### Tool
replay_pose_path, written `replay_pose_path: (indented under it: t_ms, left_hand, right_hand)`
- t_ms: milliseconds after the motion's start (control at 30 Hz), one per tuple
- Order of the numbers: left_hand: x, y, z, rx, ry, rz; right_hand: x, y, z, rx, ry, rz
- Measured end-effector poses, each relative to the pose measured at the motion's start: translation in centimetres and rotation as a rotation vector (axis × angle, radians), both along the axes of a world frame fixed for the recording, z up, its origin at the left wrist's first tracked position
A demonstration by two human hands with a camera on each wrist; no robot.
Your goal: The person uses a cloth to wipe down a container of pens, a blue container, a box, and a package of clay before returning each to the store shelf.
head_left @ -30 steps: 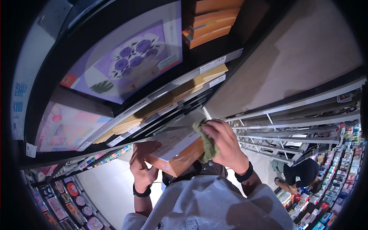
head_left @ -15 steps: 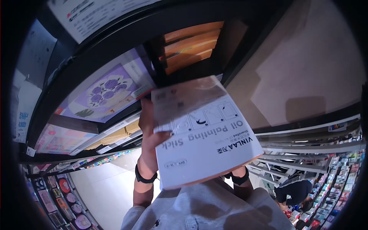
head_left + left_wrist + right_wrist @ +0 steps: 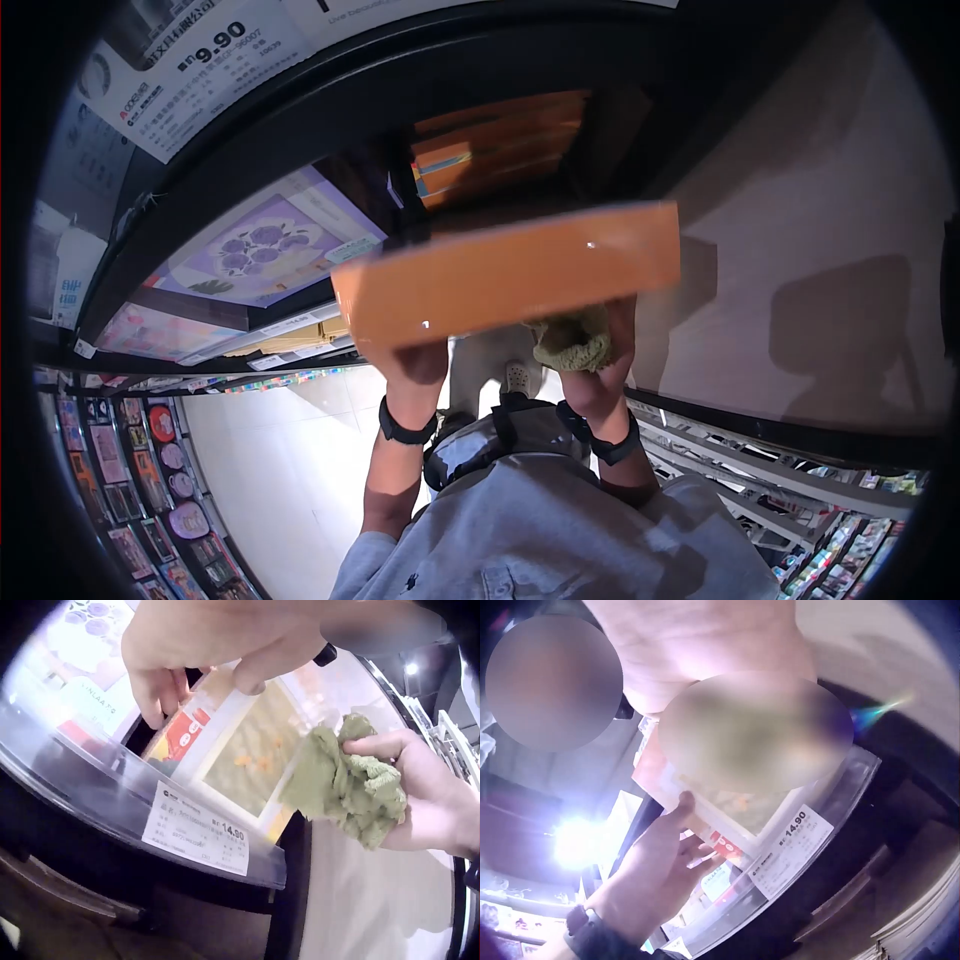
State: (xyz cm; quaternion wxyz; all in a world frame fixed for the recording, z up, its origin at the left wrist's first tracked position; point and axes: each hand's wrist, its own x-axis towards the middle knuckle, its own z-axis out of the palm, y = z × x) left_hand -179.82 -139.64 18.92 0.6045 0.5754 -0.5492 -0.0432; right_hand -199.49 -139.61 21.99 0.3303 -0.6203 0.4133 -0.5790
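A flat orange box of oil painting sticks (image 3: 510, 265) is held up at the shelf, its orange side facing me in the head view. My left hand (image 3: 415, 362) grips its left end, with the thumb on the printed face in the left wrist view. My right hand (image 3: 427, 780) holds a crumpled green cloth (image 3: 341, 784) against the box's other end. Orange flowers show on the box's face (image 3: 251, 761), which overlaps the shelf's clear front lip (image 3: 259, 862). The right hand's fingers are mostly hidden by the box in the head view.
Several orange boxes (image 3: 500, 150) are stacked deeper in the shelf bay. A purple flower-picture box (image 3: 265, 240) stands to their left. A price tag reading 14.90 (image 3: 196, 829) sits on the shelf edge. A grey-brown panel (image 3: 800, 250) rises at the right.
The box was turned from its orange side to its white printed back, then tipped so its orange side shows again. Both hands have moved it up toward the shelf bay.
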Motion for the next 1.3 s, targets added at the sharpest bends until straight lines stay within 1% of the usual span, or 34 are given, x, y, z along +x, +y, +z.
replay_pose_path:
  t_ms: [33, 100, 133, 167, 200, 233, 267, 300, 333, 400, 433, 467, 533, 567, 600, 633, 667, 700, 733, 767, 800, 833, 867, 900, 933, 967, 1000, 1067, 1133, 1167, 1200, 1300]
  left_hand:
    - [-1.0, -0.7, 1.1, -0.083, 0.069, -0.025]
    - [-1.9, -1.4, 2.3, -0.066, 0.105, -0.042]
    - [-2.3, -1.6, 2.7, -0.042, 0.143, -0.065]
    - [-2.9, -2.2, 3.0, -0.086, 0.087, -0.062]
    - [-3.0, -2.1, 3.7, -0.045, -0.122, 0.019]
    - [-2.9, -2.4, 3.5, -0.054, -0.124, -0.009]
    - [-2.7, -2.6, 3.2, -0.064, -0.126, -0.035]
    - [-2.5, -2.5, 3.5, -0.045, -0.179, -0.050]
    - [-2.4, -2.6, 3.4, -0.042, -0.176, -0.040]
    - [-2.4, -2.6, 3.1, -0.040, -0.026, -0.142]
    - [-2.3, -2.2, 3.3, 0.000, -0.053, -0.188]
    - [-2.5, -2.0, 3.3, 0.035, -0.097, -0.176]
    - [-3.0, -1.4, 4.5, 0.138, -0.166, -0.134]
    - [-2.9, -1.3, 4.5, 0.141, -0.161, -0.120]
    - [-2.6, -1.3, 4.5, 0.120, -0.111, -0.179]
    - [-2.4, -1.2, 4.4, 0.099, -0.058, -0.239]
    - [-2.1, -1.0, 4.4, 0.104, -0.048, -0.224]
    - [-1.7, -0.6, 4.5, 0.063, -0.038, -0.230]
    - [-1.2, 0.1, 4.7, 0.028, -0.026, -0.224]
    - [-0.3, 1.3, 5.4, 0.009, -0.085, -0.239]
    - [0.2, 2.9, 7.0, 0.038, 0.077, -0.372]
    - [-0.2, 5.3, 8.6, 0.107, 0.367, -0.523]
    - [0.3, 5.0, 8.7, -0.184, 0.423, -0.783]
    - [0.5, 5.8, 9.7, -0.312, 0.432, -0.910]
    - [-1.1, 7.1, 10.5, -0.540, 0.733, -0.961]
    - [-2.1, 8.3, 11.4, -0.517, 0.886, -1.080]
    - [-2.1, 9.4, 12.2, -0.501, 1.053, -1.197]
    - [-1.2, 11.4, 10.0, -0.525, 1.097, -1.043]
    - [-0.8, 13.0, 8.8, -0.549, 1.121, -0.913]
    - [-0.6, 13.2, 8.5, -0.577, 1.113, -0.863]
    - [0.4, 13.2, 7.7, -0.602, 1.087, -0.830]
    - [2.8, 12.2, 6.6, -0.691, 1.009, -0.744]
  right_hand:
    - [0.1, -0.5, 0.0, 0.000, 0.000, 0.008]
    - [0.3, -1.4, 0.1, -0.047, -0.157, 0.152]
    - [0.2, -2.1, -0.3, -0.144, -0.053, 0.112]
    - [0.1, -3.0, -0.2, -0.230, 0.001, 0.089]
    - [0.1, -3.6, -0.1, -0.316, 0.053, 0.068]
    - [0.1, -3.6, -0.1, -0.317, 0.051, 0.076]
    - [0.2, -3.6, 0.1, -0.177, -0.002, 0.099]
    - [0.4, -3.5, 0.4, -0.034, -0.051, 0.122]
    - [0.7, -3.6, 0.9, -0.031, -0.048, 0.133]
    - [1.5, -3.4, 2.1, -0.059, -0.104, 0.089]
    - [1.4, -2.8, 2.2, 0.023, -0.122, 0.078]
    - [1.0, -2.6, 1.6, 0.026, -0.119, 0.093]
    - [0.6, -2.5, 0.8, -0.006, 0.041, -0.040]
    - [1.0, -2.6, 0.5, -0.061, -0.047, -0.066]
    - [1.1, -2.3, 0.8, -0.059, -0.042, -0.054]
    - [0.8, -1.8, 0.9, 0.004, -0.024, -0.045]
    - [0.7, -1.6, 0.9, 0.069, -0.003, -0.034]
    - [0.8, -1.9, 0.6, -0.050, 0.004, -0.088]
    - [0.8, -1.7, 0.7, -0.036, 0.016, -0.052]
    - [0.7, -1.5, 0.9, -0.091, 0.055, -0.099]
    - [0.8, -1.3, 0.9, -0.147, 0.085, -0.138]
    - [1.2, -1.1, 0.6, -0.121, 0.004, -0.108]
    - [1.3, -0.9, 0.1, -0.087, -0.075, -0.080]
    - [-0.2, -1.5, -1.7, -0.043, -0.097, -0.039]
    - [0.8, -1.9, -2.3, 0.007, -0.113, 0.002]
    - [1.7, -0.9, -2.8, -0.037, -0.135, -0.017]
    - [2.9, -0.3, -2.8, 0.008, -0.114, 0.037]
    - [4.3, 0.9, -3.6, 0.076, -0.192, -0.081]
    - [4.8, 2.0, -4.1, 0.142, -0.154, -0.025]
    - [5.2, 2.1, -3.8, 0.136, -0.160, -0.015]
    - [6.4, 2.0, -3.9, 0.117, -0.183, -0.010]
    - [8.1, 3.5, -3.7, 0.119, -0.111, 0.051]
